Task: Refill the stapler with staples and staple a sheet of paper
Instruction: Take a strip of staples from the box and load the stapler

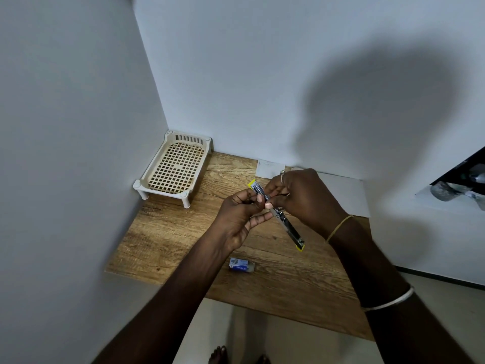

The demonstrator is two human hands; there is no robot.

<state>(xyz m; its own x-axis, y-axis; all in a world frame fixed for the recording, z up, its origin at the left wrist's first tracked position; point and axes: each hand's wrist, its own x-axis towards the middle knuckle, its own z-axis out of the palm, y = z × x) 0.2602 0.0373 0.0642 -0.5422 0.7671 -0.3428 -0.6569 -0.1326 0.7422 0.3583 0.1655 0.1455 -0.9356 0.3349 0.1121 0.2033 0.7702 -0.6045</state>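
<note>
Setting: wooden bench (183,245) in a pale-walled corner.
Rack: cream plastic rack (173,169) at the far left, well apart from the work.
Left hand (238,219): fingers pinch the stapler's upper end; hold it steady.
Staple box (242,264): on the bench below the hands.
Stapler (286,224): swung open, held above the bench between both hands.
Right hand (304,195): fingers curl round its middle; any staple strip is hidden. Seat the strip flat in the channel.
Sheet of paper (341,193): by the back wall.
</note>
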